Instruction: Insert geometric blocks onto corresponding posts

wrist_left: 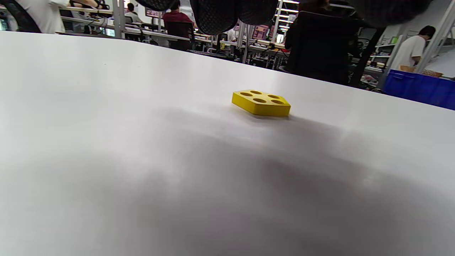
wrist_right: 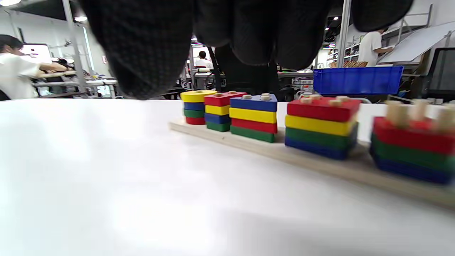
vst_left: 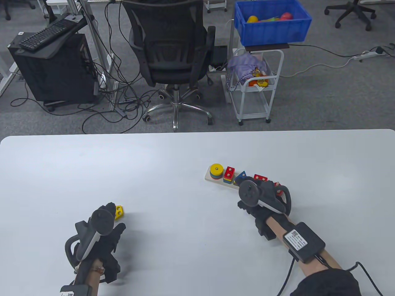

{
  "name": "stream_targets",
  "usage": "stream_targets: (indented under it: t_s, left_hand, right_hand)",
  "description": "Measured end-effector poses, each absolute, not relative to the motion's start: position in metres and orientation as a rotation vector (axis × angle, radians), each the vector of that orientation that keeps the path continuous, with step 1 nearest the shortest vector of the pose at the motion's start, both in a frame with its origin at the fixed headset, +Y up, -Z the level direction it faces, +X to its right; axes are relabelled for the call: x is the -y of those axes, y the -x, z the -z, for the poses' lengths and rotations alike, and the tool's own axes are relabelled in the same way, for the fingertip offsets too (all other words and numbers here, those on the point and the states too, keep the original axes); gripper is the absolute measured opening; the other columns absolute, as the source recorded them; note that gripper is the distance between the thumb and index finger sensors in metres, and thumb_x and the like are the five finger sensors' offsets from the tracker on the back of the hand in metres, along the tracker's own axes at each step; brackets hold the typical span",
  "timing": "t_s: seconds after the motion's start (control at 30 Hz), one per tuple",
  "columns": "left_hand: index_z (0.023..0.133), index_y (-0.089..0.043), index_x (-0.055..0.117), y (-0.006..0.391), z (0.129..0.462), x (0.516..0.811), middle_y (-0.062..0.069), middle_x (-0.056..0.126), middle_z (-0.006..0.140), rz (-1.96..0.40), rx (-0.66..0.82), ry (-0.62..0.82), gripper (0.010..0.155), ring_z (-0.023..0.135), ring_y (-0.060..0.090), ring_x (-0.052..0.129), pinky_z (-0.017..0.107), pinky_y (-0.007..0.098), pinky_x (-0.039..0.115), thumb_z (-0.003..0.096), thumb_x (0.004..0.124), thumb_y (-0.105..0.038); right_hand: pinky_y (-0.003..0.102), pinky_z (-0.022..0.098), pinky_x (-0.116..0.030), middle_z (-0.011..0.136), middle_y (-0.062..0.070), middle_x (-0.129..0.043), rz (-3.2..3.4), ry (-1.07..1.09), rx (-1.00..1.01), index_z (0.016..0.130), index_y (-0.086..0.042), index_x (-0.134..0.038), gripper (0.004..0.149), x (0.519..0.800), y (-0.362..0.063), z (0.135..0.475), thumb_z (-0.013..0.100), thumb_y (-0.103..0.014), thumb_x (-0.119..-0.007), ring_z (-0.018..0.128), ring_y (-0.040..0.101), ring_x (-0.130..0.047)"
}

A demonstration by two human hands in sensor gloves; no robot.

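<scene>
One yellow block is lying flat on the desk, toward its near left, just beyond the left hand, whose fingers are hovering over it and gripping nothing. The right hand is resting by the board right of the desk's middle; whether it is touching anything I cannot tell. The last stack is sitting one short, pegs bare. Pinching the block by its edges, keeping it level and lining its four holes over those pegs should be serving best.
</scene>
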State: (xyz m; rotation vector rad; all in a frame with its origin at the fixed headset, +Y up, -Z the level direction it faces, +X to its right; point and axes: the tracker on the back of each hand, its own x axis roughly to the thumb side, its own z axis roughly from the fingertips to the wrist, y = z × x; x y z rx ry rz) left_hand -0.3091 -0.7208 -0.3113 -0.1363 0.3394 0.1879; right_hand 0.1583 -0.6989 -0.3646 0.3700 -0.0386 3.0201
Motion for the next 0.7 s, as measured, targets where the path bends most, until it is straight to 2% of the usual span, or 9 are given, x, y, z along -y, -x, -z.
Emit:
stream_targets:
  t_s: [0.17,0.33,0.57,0.63,0.7]
  left_hand:
    - [0.107,-0.043,0.042,0.312,0.326,0.728,-0.012,0.048,0.121,-0.165,-0.363,0.204,0.076,0.113,0.02,0.06,0.083,0.053,0.048,0.0406,0.077,-0.056]
    - [0.107,-0.042,0.041,0.309,0.352,0.74,-0.01,0.05,0.119,-0.061,-0.381,0.287,0.077,0.109,0.019,0.065,0.082,0.05,0.052,0.0404,0.077,-0.055]
    - [0.105,-0.045,0.04,0.3,0.39,0.755,-0.016,0.044,0.12,0.122,-0.373,0.413,0.076,0.11,0.017,0.062,0.082,0.049,0.051,0.0401,0.078,-0.051]
    - [0.102,-0.049,0.045,0.299,0.396,0.755,-0.021,0.049,0.117,0.182,-0.381,0.414,0.07,0.109,0.016,0.062,0.082,0.047,0.053,0.0397,0.077,-0.051]
    - [0.1,-0.046,0.055,0.296,0.399,0.755,-0.018,0.059,0.113,0.189,-0.382,0.367,0.065,0.104,0.013,0.07,0.081,0.043,0.057,0.0393,0.08,-0.046]
  right_hand:
    - [0.071,0.063,-0.058,0.105,0.014,-0.067,-2.947,-0.441,0.105,0.101,-0.02,-0.058,0.075,0.703,-0.188,0.313,0.037,-0.041,-0.089,0.092,0.042,-0.075]
    - [0.071,0.063,-0.059,0.105,0.015,-0.066,-2.944,-0.354,0.112,0.102,-0.02,-0.057,0.074,0.716,-0.21,0.278,0.038,-0.043,-0.087,0.092,0.042,-0.075]
    - [0.071,0.063,-0.058,0.105,0.017,-0.065,-2.922,-0.339,0.132,0.102,-0.019,-0.057,0.072,0.712,-0.214,0.274,0.039,-0.041,-0.086,0.092,0.043,-0.074]
    - [0.071,0.063,-0.058,0.105,0.016,-0.064,-2.941,-0.353,0.126,0.102,-0.019,-0.057,0.072,0.713,-0.213,0.273,0.04,-0.041,-0.086,0.092,0.043,-0.074]
    - [0.071,0.063,-0.058,0.106,0.016,-0.065,-2.953,-0.365,0.119,0.102,-0.019,-0.058,0.071,0.715,-0.212,0.273,0.04,-0.041,-0.086,0.092,0.043,-0.074]
